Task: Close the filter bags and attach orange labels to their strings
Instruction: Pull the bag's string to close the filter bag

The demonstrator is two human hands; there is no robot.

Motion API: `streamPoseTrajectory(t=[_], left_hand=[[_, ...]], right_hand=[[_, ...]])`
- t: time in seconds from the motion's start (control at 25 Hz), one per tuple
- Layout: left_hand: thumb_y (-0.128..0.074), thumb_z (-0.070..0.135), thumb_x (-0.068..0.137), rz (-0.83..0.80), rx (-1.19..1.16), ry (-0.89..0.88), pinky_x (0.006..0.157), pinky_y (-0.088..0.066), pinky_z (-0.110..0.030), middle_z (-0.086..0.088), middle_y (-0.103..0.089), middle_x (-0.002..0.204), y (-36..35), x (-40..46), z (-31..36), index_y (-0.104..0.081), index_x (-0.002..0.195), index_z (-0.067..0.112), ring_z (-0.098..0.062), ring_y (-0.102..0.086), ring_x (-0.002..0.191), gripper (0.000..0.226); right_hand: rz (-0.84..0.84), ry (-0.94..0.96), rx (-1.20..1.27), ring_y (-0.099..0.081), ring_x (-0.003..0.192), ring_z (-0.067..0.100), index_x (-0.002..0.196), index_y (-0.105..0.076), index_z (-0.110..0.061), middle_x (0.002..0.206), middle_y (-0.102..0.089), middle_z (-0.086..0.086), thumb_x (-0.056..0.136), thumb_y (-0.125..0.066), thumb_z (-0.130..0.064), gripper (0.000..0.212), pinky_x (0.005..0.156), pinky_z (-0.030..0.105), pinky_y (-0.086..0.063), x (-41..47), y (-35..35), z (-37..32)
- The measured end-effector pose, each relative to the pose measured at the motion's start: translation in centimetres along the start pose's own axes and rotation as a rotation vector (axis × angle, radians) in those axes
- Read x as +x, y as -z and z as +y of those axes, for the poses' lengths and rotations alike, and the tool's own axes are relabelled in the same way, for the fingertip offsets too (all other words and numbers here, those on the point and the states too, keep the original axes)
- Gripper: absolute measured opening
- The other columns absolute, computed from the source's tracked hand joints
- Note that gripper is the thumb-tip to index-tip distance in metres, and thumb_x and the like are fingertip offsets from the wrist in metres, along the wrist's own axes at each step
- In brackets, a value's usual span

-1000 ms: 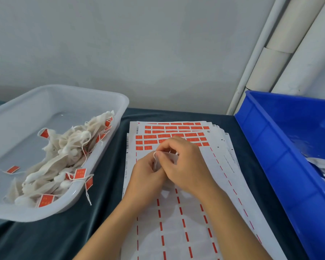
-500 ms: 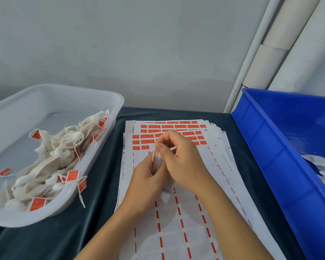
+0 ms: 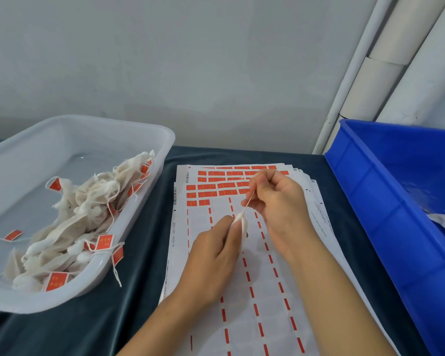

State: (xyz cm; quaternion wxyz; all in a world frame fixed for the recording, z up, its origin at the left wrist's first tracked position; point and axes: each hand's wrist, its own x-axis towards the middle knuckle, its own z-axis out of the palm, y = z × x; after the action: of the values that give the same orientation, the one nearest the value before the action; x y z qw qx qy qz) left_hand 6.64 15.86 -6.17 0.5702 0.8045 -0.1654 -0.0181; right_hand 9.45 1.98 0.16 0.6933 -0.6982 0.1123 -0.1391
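Dark teal cloth-covered table (image 3: 139, 317), clear tub (image 3: 129, 227) left, label sheets (image 3: 267, 317) (stacked) centre, blue bin (image 3: 385, 201) right

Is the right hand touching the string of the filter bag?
Touching. Head view: right hand pinches the string taut above the filter bag.

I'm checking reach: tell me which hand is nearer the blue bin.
Right. The right hand pulls the string over the label sheets, closer to the blue bin; the left hand, gripping the filter bag, sits farther away.
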Motion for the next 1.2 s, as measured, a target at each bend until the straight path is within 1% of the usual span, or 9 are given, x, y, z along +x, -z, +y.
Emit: streamPoseTrajectory(t=[0.28, 0.52, 0.68, 0.76, 0.84, 0.92, 1.0, 1.12, 1.2], left_hand=[[-0.031, 0.069, 0.102, -0.032, 0.026, 0.024, 0.067, -0.049, -0.015, 0.011, -0.063, 0.085, 0.0, -0.4, -0.3, -0.051, 0.088, 0.036, -0.008, -0.063, 0.078, 0.041], [-0.055, 0.055, 0.101, 0.02, 0.065, 0.043, 0.062, -0.049, -0.008, 0.017, -0.068, 0.081, 0.0, 0.3, -0.3, -0.06, 0.082, 0.032, -0.004, -0.066, 0.078, 0.03], [-0.053, 0.055, 0.101, 0.046, -0.059, 0.064, 0.066, -0.053, -0.009, 0.019, -0.075, 0.089, 0.5, 0.5, 0.0, -0.067, 0.092, 0.028, -0.002, -0.072, 0.085, 0.032], [-0.049, 0.057, 0.1, 0.036, -0.088, 0.088, 0.066, -0.055, -0.012, 0.018, -0.076, 0.089, 0.7, 0.5, 0.0, -0.068, 0.093, 0.029, -0.004, -0.074, 0.085, 0.034], [-0.046, 0.059, 0.1, 0.001, -0.089, 0.09, 0.068, -0.054, -0.009, 0.019, -0.075, 0.09, 0.6, 0.3, 0.1, -0.07, 0.096, 0.034, -0.003, -0.073, 0.087, 0.035], [-0.044, 0.058, 0.101, -0.042, -0.072, 0.065, 0.07, -0.052, -0.008, 0.018, -0.074, 0.087, 0.6, 0.4, 0.4, -0.071, 0.097, 0.038, -0.003, -0.072, 0.087, 0.034], [-0.043, 0.052, 0.106, -0.105, -0.086, 0.035, 0.069, -0.052, -0.016, 0.007, -0.071, 0.081, 0.8, 0.4, 0.3, -0.072, 0.095, 0.033, -0.011, -0.069, 0.077, 0.036], [-0.045, 0.049, 0.107, -0.188, -0.15, 0.023, 0.071, -0.053, -0.034, -0.009, -0.069, 0.084, 1.3, 0.6, 0.0, -0.072, 0.095, 0.017, -0.03, -0.064, 0.08, 0.044], [-0.044, 0.049, 0.104, -0.227, -0.182, 0.036, 0.08, -0.057, -0.04, -0.01, -0.072, 0.091, 1.6, 0.9, -0.2, -0.074, 0.1, 0.015, -0.032, -0.067, 0.087, 0.045]], right_hand=[[-0.039, -0.058, 0.325, -0.069, 0.067, 0.012, 0.086, -0.066, -0.007, 0.07, -0.065, 0.001, 0.107, -0.051, -0.014, 0.027, 0.085, 0.039, -0.063, 0.9, 0.4, 0.1], [0.032, -0.084, 0.108, -0.076, 0.089, 0.018, 0.107, -0.07, -0.02, 0.089, -0.075, -0.002, 0.105, -0.058, -0.026, 0.013, 0.078, 0.035, -0.065, 0.1, 2.2, 2.2], [0.146, -0.052, 0.029, -0.073, 0.095, 0.004, 0.116, -0.066, -0.038, 0.1, -0.073, -0.023, 0.102, -0.064, -0.027, 0.018, 0.075, 0.027, -0.063, -0.7, 3.1, 3.8], [0.161, 0.086, -0.141, -0.065, 0.107, -0.008, 0.118, -0.063, -0.047, 0.111, -0.065, -0.038, 0.103, -0.063, -0.029, 0.024, 0.085, 0.024, -0.058, -1.1, 3.5, 4.0], [0.035, 0.266, -0.298, -0.048, 0.123, -0.018, 0.126, -0.057, -0.056, 0.128, -0.053, -0.044, 0.102, -0.055, -0.035, 0.032, 0.098, 0.019, -0.043, -1.8, 3.5, 4.0], [-0.169, 0.364, -0.365, -0.036, 0.138, -0.014, 0.136, -0.051, -0.059, 0.144, -0.043, -0.042, 0.103, -0.046, -0.04, 0.038, 0.108, 0.019, -0.033, -2.5, 3.1, 4.0], [-0.334, 0.326, -0.365, -0.037, 0.141, -0.009, 0.138, -0.052, -0.056, 0.147, -0.045, -0.037, 0.106, -0.041, -0.046, 0.035, 0.113, 0.025, -0.036, -2.7, 2.6, 4.2], [-0.434, 0.199, -0.302, -0.059, 0.126, 0.005, 0.123, -0.067, -0.041, 0.129, -0.066, -0.022, 0.105, -0.047, -0.042, 0.028, 0.107, 0.037, -0.053, -2.9, 2.6, 4.5], [-0.37, 0.195, -0.28, -0.068, 0.108, 0.008, 0.11, -0.073, -0.035, 0.108, -0.073, -0.019, 0.103, -0.058, -0.035, 0.016, 0.093, 0.034, -0.061, -2.8, 2.6, 4.4]])
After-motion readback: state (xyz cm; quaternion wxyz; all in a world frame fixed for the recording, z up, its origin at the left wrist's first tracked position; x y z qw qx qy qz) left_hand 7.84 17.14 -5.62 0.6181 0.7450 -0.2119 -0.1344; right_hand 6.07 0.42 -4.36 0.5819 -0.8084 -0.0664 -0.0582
